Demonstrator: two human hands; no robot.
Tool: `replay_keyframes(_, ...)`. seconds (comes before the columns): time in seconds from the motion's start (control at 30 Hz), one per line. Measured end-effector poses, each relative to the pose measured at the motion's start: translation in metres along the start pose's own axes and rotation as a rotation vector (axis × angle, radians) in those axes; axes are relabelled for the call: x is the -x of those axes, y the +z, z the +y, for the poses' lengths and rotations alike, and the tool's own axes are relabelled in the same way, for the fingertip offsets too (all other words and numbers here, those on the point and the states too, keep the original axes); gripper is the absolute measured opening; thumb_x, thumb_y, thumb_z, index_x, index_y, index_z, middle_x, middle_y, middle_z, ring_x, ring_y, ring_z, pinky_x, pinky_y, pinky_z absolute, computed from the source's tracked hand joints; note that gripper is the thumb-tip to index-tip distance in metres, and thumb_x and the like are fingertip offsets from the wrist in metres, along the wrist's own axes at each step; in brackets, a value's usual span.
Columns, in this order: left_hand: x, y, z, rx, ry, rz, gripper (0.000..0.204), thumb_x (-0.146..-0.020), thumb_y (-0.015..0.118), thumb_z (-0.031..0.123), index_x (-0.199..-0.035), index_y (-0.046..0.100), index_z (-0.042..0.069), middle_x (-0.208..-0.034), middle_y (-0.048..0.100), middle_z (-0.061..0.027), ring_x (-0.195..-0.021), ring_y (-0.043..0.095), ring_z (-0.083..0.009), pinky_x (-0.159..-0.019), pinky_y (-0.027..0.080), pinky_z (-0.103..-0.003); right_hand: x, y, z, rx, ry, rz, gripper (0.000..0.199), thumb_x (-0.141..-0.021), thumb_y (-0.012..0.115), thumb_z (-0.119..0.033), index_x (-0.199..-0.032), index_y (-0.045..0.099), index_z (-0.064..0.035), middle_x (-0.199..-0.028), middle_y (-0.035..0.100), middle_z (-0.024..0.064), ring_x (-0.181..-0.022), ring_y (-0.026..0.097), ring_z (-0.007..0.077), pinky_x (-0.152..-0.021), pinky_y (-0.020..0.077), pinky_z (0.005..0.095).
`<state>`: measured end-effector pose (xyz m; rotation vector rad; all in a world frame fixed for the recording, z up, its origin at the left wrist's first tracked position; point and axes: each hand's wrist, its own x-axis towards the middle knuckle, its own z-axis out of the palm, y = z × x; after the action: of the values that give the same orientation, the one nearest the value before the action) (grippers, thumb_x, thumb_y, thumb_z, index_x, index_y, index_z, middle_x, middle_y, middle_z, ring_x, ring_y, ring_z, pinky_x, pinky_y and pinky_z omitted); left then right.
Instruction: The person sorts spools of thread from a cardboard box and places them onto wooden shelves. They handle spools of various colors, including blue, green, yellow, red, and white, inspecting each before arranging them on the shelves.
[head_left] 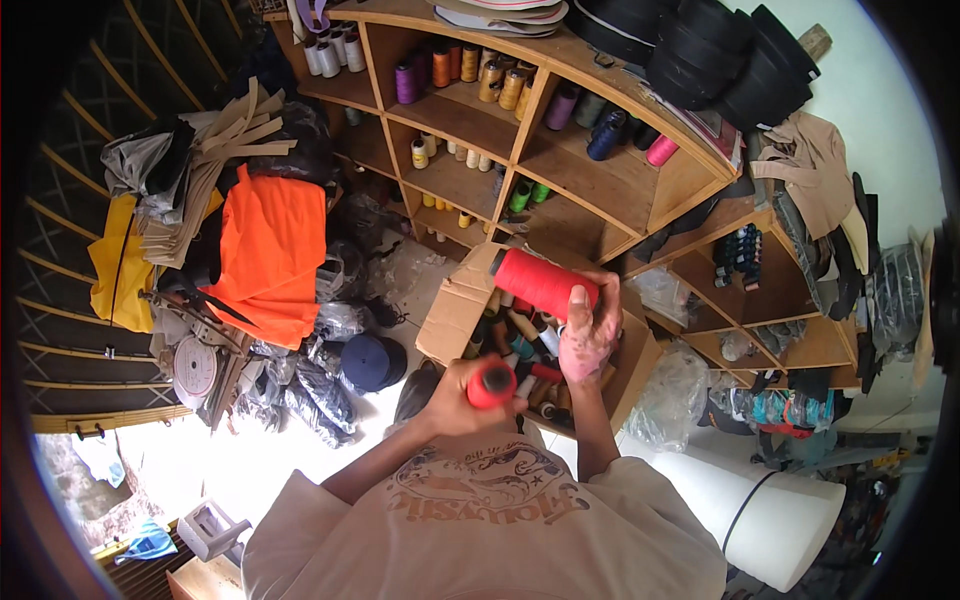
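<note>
Fabric fills the nine o'clock side: a yellow cloth (118, 265) hangs at the far edge, and just beside it a bright orange folded garment (272, 255) drapes over a heap of dark bags, with beige paper strips (215, 150) fanned above it at ten o'clock. Near centre, the left hand (462, 395) is curled tightly around a small red thread spool (491, 383), its round end facing the camera. Directly behind it, at twelve o'clock from that hand, sits an open brown cardboard box (455, 310) crowded with mixed thread cones. The right hand (588, 328) hovers over the box's far side, fingers wrapped around a large red thread cone (540, 281) lying nearly level across the box's top edge. Above, from eleven to two o'clock, a curved wooden shelf unit (560, 160) carries purple, orange, green and pink spools. At four o'clock a thick white foam roll (760, 505) lies on the floor.
</note>
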<state>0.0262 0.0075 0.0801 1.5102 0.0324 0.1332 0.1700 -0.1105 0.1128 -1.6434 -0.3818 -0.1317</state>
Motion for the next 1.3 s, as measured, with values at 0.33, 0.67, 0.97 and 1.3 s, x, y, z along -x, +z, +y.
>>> replay_keyframes(0.33, -0.077, -0.076, 0.108, -0.656, 0.444, 0.122, 0.031, -0.068, 0.078, 0.025, -0.085, 0.064, 0.003, -0.075, 0.064, -0.0113, -0.062, 0.061, -0.0281, -0.061, 0.049, -0.037, 0.012, 0.005, 0.008, 0.188, -0.119, -0.337, 0.021, -0.082, 0.067, -0.012, -0.097, 0.057, -0.0004, -0.086, 0.058, 0.0140, -0.079, 0.059, 0.0279, -0.076, 0.0468, 0.0371)
replay_keyframes(0.67, -0.036, -0.004, -0.034, 0.565, -0.262, 0.258, 0.032, -0.080, 0.073, 0.023, -0.096, 0.055, 0.003, -0.075, 0.062, -0.0066, -0.070, 0.061, -0.0140, -0.063, 0.048, -0.029, 0.009, 0.000, -0.010, -0.273, 0.064, -0.110, 0.035, -0.090, 0.063, -0.034, -0.097, 0.057, -0.0004, -0.094, 0.059, 0.0099, -0.089, 0.054, 0.0178, -0.084, 0.0428, 0.0307)
replay_keyframes(0.97, -0.028, -0.042, 0.102, -0.793, 0.508, -0.002, 0.040, -0.054, 0.077, 0.020, -0.089, 0.063, 0.009, -0.080, 0.065, -0.0091, -0.069, 0.063, -0.0302, -0.061, 0.050, -0.038, 0.003, 0.002, 0.031, 0.255, -0.173, -0.242, 0.025, -0.081, 0.070, -0.015, -0.099, 0.057, -0.0025, -0.090, 0.062, 0.0122, -0.080, 0.062, 0.0296, -0.071, 0.0492, 0.0349)
replay_keyframes(1.3, -0.121, -0.052, 0.008, 0.105, -0.150, -0.048, 0.032, -0.077, 0.077, 0.026, -0.095, 0.060, 0.005, -0.078, 0.065, -0.0052, -0.069, 0.062, -0.0139, -0.065, 0.051, -0.028, 0.027, 0.004, -0.013, -0.143, -0.185, -0.282, 0.045, -0.085, 0.061, -0.042, -0.092, 0.057, 0.0026, -0.088, 0.062, 0.0152, -0.082, 0.060, 0.0240, -0.076, 0.0463, 0.0347)
